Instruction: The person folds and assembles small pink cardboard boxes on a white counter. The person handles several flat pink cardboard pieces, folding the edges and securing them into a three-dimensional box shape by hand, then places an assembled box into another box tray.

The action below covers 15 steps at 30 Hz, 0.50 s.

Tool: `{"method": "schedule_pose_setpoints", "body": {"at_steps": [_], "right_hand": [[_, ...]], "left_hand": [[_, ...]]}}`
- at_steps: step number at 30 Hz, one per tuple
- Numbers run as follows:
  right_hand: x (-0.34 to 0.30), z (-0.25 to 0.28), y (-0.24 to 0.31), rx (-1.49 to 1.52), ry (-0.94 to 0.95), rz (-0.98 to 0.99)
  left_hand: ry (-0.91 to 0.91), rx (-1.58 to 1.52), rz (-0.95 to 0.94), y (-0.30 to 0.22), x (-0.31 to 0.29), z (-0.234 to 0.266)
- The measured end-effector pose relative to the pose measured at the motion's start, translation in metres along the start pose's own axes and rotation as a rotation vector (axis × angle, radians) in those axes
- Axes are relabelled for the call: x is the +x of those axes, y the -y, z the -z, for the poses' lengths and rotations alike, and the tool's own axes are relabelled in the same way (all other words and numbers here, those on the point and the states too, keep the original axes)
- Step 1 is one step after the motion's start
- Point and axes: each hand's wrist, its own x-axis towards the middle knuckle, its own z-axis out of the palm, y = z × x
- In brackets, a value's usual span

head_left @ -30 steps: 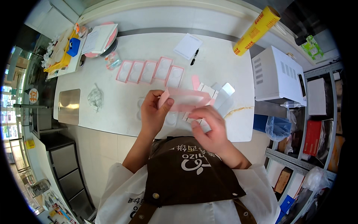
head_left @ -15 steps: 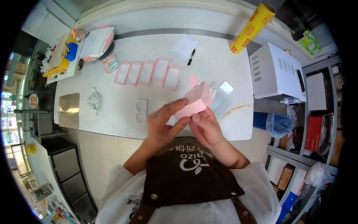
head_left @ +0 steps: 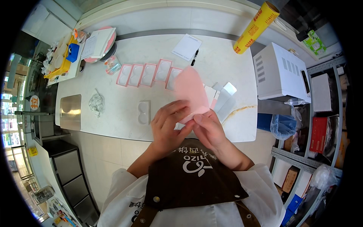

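Apparently folding a pink carton [head_left: 192, 90]
It is held on the near side of the box row [head_left: 147, 74]: left hand [head_left: 167, 123] grasping its flank, right hand [head_left: 209, 130] pinching its near edge; squaring that end likely calls for steady pressure.

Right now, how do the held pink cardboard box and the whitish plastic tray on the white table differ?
The pink cardboard box is held by left hand and right hand; the whitish plastic tray lies on the table. The box shows a plain face, the tray two round hollows. Both look oblong.
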Motion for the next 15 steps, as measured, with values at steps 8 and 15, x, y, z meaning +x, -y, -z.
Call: {"method": "schedule_pose_setpoints", "body": {"at_steps": [8,15], "right_hand": [[0.006,-0.004,-0.001,-0.215,-0.143,-0.032],[0.006,0.009,-0.013,-0.077,-0.234,0.03]], "left_hand": [[0.076,-0.158,0.265,0.003,-0.006,-0.003],[0.204,-0.182,0.332,0.005,-0.004,-0.007]]}}
